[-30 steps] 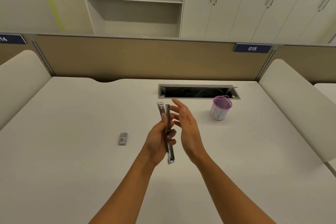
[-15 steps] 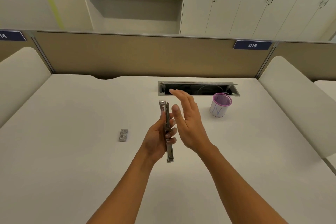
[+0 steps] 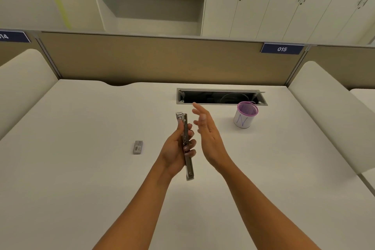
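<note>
My left hand [image 3: 176,151] grips a long, narrow metal stapler [image 3: 187,165] edge-on above the white desk, its head pointing away from me. The fingers wrap round its middle. My right hand [image 3: 207,132] hovers just to the right of the stapler with fingers straight and spread, palm facing left, holding nothing. A narrow gap separates it from the stapler. A small grey box of staples [image 3: 138,147] lies flat on the desk to the left of my left hand.
A purple mesh pen cup [image 3: 245,115] with a white label stands at the back right. Behind it an open cable tray [image 3: 221,97] is sunk into the white desk [image 3: 81,178]. A beige partition [image 3: 162,61] closes the far edge, with padded dividers at both sides.
My right hand has drifted slightly right, away from the stapler, with fingers still straight. My left hand keeps its grip on the stapler, almost unmoved.
</note>
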A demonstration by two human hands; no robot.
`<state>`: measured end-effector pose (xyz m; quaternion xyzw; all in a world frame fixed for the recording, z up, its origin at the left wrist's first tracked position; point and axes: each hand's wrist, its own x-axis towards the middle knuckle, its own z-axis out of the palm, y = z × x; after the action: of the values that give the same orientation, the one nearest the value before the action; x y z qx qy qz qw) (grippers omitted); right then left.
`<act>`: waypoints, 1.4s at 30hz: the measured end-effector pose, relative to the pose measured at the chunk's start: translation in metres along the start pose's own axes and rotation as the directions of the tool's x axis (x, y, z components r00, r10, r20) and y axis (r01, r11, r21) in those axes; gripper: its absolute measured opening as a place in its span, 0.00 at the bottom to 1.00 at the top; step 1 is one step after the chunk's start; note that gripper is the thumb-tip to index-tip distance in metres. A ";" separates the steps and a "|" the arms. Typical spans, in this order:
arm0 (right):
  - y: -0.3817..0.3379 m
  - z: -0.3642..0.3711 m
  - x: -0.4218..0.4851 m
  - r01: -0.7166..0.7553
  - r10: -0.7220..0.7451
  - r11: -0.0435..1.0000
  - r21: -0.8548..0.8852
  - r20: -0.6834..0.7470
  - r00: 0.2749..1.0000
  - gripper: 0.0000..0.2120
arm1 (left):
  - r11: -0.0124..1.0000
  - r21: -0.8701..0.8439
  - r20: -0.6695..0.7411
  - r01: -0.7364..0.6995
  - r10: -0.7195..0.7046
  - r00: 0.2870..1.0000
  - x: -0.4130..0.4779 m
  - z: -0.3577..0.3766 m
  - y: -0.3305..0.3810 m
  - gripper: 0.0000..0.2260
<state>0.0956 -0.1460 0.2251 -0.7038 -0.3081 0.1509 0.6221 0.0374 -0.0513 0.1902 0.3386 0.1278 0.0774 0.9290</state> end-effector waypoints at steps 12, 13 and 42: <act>0.039 -0.003 -0.013 -0.443 0.681 0.298 0.846 0.137 0.719 0.24 | 0.899 0.436 -0.180 0.049 0.033 0.983 0.003 0.002 0.009 0.17; 0.042 -0.003 -0.013 -0.442 0.698 0.251 0.861 0.155 0.699 0.24 | 0.855 0.515 -0.184 0.065 0.035 0.982 0.005 0.004 0.011 0.17; 0.131 -0.043 -0.013 -0.598 0.890 0.216 0.771 0.096 0.445 0.15 | 0.435 0.840 -0.394 0.324 0.080 0.915 0.044 -0.036 -0.046 0.09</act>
<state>0.1429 -0.1924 0.1038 -0.4716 0.2885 0.4068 0.7272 0.0713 -0.0542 0.1254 0.7440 0.3494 -0.0069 0.5694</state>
